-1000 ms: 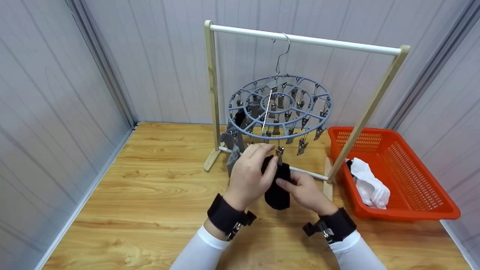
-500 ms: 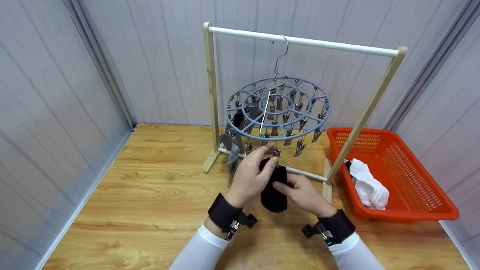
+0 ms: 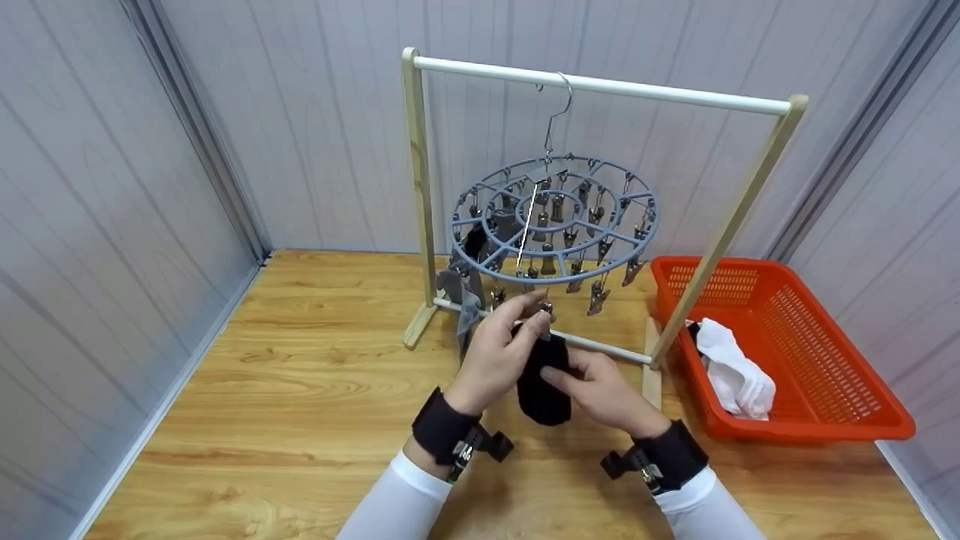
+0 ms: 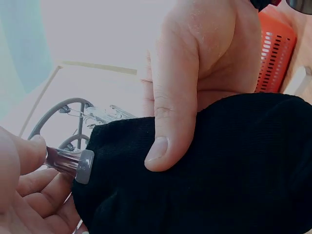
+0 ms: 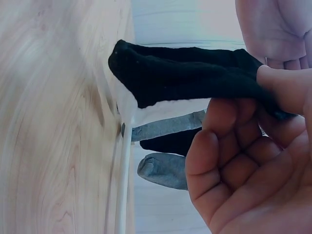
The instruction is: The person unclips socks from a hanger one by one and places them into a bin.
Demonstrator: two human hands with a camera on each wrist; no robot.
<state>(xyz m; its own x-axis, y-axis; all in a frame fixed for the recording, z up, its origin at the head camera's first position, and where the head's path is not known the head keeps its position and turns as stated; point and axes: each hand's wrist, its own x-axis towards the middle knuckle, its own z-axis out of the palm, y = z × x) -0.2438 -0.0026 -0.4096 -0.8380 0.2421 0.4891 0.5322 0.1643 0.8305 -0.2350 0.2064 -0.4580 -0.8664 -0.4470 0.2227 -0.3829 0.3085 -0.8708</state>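
In the head view, my left hand [image 3: 499, 352] pinches a metal clip [image 3: 547, 309] under the front of the round blue-grey drying hanger [image 3: 553, 277]. My right hand [image 3: 604, 386] holds a black sock [image 3: 544, 397] below it, thumb on the near face and fingers behind. Up close in the left wrist view, the grey tip of the clip [image 4: 84, 166] lies over the cuff edge of the black sock [image 4: 234, 165]. The right wrist view shows the sock stretching out from between my right thumb and curled fingers, its toe pointing away. Grey socks [image 5: 163, 170] hang behind.
A wooden stand with a white top bar [image 3: 675, 91] carries the hanger by its hook. Several bare clips [image 3: 598, 296] dangle around the ring, and grey and black socks hang at its left. To the right, an orange basket [image 3: 832, 429] contains a white sock [image 3: 731, 367].
Both hands, the sock and the hanger have shifted slightly left and down in the head view. My left thumb now covers more of the clip. Both grips are kept.
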